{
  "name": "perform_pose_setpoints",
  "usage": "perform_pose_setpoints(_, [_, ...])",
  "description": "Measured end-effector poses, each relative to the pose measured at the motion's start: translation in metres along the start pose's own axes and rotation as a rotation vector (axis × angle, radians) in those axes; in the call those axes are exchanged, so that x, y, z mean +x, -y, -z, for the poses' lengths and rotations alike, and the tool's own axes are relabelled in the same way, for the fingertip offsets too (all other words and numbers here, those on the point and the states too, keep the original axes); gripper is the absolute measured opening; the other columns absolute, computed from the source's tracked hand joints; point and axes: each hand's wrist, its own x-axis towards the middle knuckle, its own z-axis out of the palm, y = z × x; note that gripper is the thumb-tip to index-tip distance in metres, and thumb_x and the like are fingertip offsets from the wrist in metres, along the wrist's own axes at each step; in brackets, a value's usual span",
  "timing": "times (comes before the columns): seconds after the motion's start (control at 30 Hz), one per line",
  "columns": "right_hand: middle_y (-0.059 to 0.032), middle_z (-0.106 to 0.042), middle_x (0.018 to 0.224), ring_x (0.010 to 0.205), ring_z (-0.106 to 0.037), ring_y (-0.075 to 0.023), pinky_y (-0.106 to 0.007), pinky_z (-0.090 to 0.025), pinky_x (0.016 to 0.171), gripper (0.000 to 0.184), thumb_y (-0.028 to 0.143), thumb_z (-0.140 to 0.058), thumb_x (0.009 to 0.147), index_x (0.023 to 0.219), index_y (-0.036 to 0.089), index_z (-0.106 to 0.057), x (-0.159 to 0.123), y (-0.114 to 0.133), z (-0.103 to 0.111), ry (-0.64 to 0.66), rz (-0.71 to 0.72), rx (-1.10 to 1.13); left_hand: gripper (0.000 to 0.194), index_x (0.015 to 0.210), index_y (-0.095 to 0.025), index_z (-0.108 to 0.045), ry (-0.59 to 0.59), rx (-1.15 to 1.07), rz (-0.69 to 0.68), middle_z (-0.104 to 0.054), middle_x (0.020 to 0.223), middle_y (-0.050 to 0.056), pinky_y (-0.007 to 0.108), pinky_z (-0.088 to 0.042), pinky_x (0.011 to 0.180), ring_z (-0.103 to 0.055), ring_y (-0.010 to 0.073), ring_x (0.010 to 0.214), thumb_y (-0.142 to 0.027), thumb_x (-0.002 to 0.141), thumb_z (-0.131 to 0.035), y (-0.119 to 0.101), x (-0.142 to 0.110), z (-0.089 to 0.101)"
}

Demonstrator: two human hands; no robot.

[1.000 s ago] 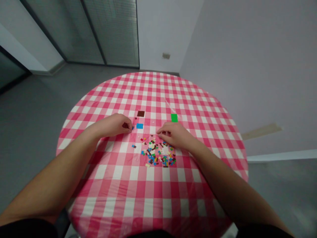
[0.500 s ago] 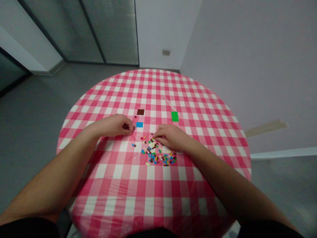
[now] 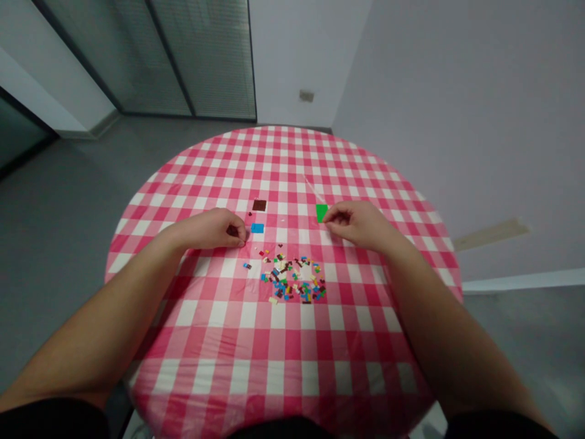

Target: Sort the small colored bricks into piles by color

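My left hand (image 3: 219, 228) rests at the left of the table with thumb and fingertips pinched together; whatever is between them is too small to make out. Just beside it lies a blue building-brick plate (image 3: 257, 228), with a dark brown plate (image 3: 259, 205) beyond. At the right, my right hand (image 3: 359, 222) is closed, thumb and index finger at the lower right edge of a green building-brick plate (image 3: 321, 213). In front of both hands spreads a loose pile of small building bricks (image 3: 292, 286) in blue, brown, cream, green and yellow.
A round table with a red-and-white checked plastic cover (image 3: 292, 347) carries everything. A small blue-and-dark piece (image 3: 247, 266) lies left of the pile. Behind the table stand a glass partition (image 3: 214, 55) and a white wall (image 3: 457, 110).
My right hand has left the brick pile and moved right and away from me to the green plate. My left hand has stayed in place.
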Motion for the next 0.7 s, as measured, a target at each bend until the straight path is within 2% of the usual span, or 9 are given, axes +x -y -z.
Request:
perform_pose_setpoints(0.17, [-0.0048,-0.072,0.076,0.068,-0.064,-0.017,-0.029,-0.048,0.062,0.009,0.018,-0.062,0.076,0.082,0.018,-0.068,0.002,-0.015,-0.003,0.096,-0.011,-0.025,0.015,0.076,-0.021,-0.073,0.003,-0.021,-0.006,-0.074,0.077,-0.001,0.025,-0.043,0.064,-0.065,0.0152,0.069,-0.029,0.076,-0.06,0.002,0.001,-0.001])
perform_pose_setpoints(0.3, [-0.0043,-0.072,0.078,0.068,-0.064,-0.0163,-0.027,-0.048,0.061,0.008,0.016,-0.06,0.076,0.079,0.019,-0.067,0.004,-0.016,-0.013,0.135,0.018,-0.063,0.015,0.077,-0.021,-0.073,0.006,-0.031,-0.009,-0.074,0.077,-0.001,0.024,-0.043,0.064,-0.065,0.0149,0.07,-0.03,0.076,-0.061,0.003,0.001,0.0])
perform_pose_setpoints(0.4, [-0.0034,-0.073,0.079,0.068,-0.065,-0.0162,-0.027,-0.05,0.061,0.009,0.017,-0.062,0.075,0.081,0.02,-0.067,0.004,-0.016,-0.013,0.193,-0.003,-0.023,0.016,0.077,-0.021,-0.073,0.0,-0.028,-0.002,-0.074,0.077,0.0,0.025,-0.044,0.065,-0.065,0.0148,0.07,-0.03,0.076,-0.06,0.002,0.001,0.0])
perform_pose_setpoints(0.6, [-0.0057,-0.076,0.087,0.073,-0.069,-0.0178,-0.029,-0.054,0.066,0.027,0.013,-0.064,0.071,0.096,0.018,-0.073,0.003,-0.017,-0.005,0.277,-0.051,0.061,0.016,0.077,-0.021,-0.072,0.004,-0.045,0.013,-0.075,0.079,0.001,0.026,-0.045,0.067,-0.066,0.0159,0.072,-0.03,0.075,-0.06,-0.001,0.001,0.0])
perform_pose_setpoints(0.7, [-0.0059,-0.078,0.086,0.072,-0.069,-0.0185,-0.031,-0.054,0.065,0.024,0.015,-0.065,0.074,0.095,0.018,-0.075,0.004,-0.018,-0.006,0.267,-0.062,0.023,0.015,0.076,-0.021,-0.072,0.008,-0.051,0.012,-0.074,0.079,0.001,0.026,-0.045,0.067,-0.065,0.0159,0.071,-0.029,0.075,-0.059,0.0,0.001,0.0])
